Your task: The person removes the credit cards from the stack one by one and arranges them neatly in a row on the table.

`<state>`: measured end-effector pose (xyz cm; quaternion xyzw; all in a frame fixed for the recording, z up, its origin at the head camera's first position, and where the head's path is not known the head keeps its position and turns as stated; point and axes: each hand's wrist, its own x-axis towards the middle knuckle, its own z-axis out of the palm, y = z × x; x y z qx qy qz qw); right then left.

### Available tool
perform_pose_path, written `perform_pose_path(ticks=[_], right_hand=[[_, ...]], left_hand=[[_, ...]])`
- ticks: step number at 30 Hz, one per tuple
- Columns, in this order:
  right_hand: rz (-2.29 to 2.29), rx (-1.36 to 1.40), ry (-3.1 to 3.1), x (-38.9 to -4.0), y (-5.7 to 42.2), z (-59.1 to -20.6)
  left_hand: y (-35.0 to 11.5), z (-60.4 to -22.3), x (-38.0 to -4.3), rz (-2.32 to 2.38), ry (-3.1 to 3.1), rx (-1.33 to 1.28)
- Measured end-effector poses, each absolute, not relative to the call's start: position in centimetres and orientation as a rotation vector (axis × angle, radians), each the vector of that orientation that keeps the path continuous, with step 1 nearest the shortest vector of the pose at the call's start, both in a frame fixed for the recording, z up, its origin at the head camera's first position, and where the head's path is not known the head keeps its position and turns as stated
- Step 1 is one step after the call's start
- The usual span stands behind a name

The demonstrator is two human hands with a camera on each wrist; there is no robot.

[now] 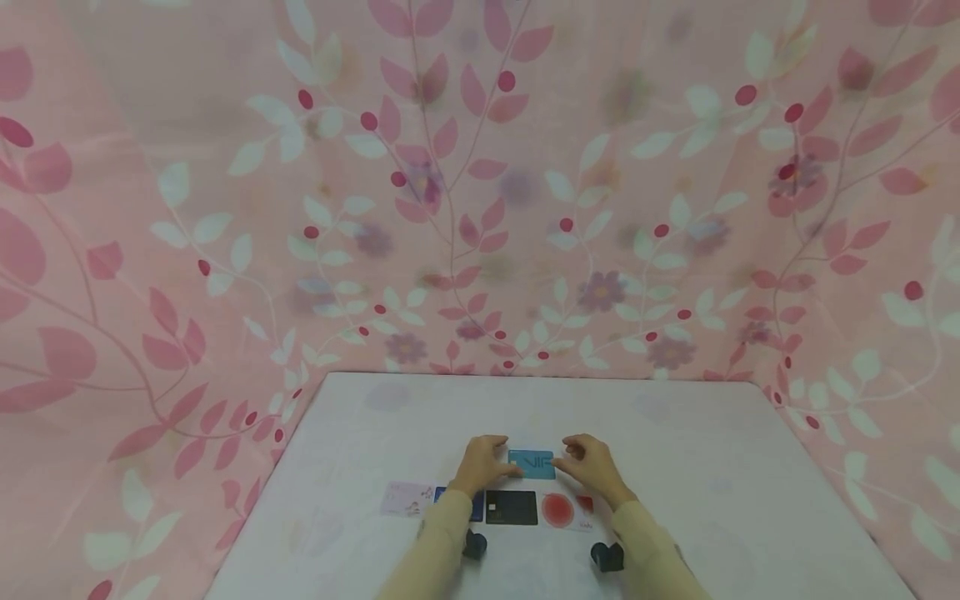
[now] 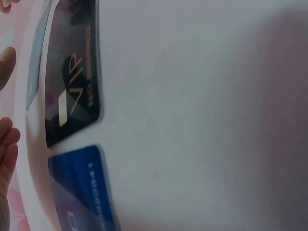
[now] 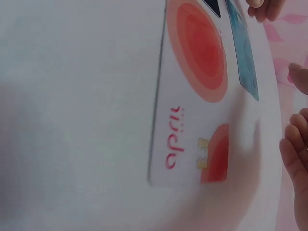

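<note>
A teal VIP card (image 1: 531,465) lies flat on the table between the two hands. My left hand (image 1: 480,467) is at its left end, thumb near the card's edge and fingers spread loosely. My right hand (image 1: 592,468) is at the other end, its thumb right by the card and its fingers gently bent. In the right wrist view, the right hand's thumb (image 3: 299,78) shows apart from the teal card (image 3: 243,53). Nearer the body is a row of cards: a pale flowered card, a blue card (image 2: 84,187), a black VIP card (image 2: 74,72) and a white card with red circles (image 3: 197,48).
The pale flowered card (image 1: 405,498) is at the left end of the row. The left forearm partly covers the blue card. White cloth covers the table (image 1: 720,467), and a pink floral curtain (image 1: 480,208) rises behind and beside it. Dark devices (image 1: 607,557) sit at both wrists.
</note>
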<state>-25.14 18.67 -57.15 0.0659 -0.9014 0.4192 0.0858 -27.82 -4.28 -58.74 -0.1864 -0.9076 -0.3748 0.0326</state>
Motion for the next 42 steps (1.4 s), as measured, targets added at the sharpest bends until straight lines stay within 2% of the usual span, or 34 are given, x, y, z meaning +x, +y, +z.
perform_pose_path(ticks=[9,19,42], right_hand=[[1.166,0.345,-2.818,-27.3,18.2,-57.9],[1.129,0.269,-3.011,-27.9,18.0,-58.0],[1.335,0.184,-3.008,-27.5,17.4,-57.5]], left_hand=[[-4.3,-58.3,-29.0,-1.131,-2.913,-0.608],[-3.4,-57.7,-29.2,-0.926,-3.017,-0.758],[-3.3,-58.1,-28.9,-0.971,-2.985,-0.714]])
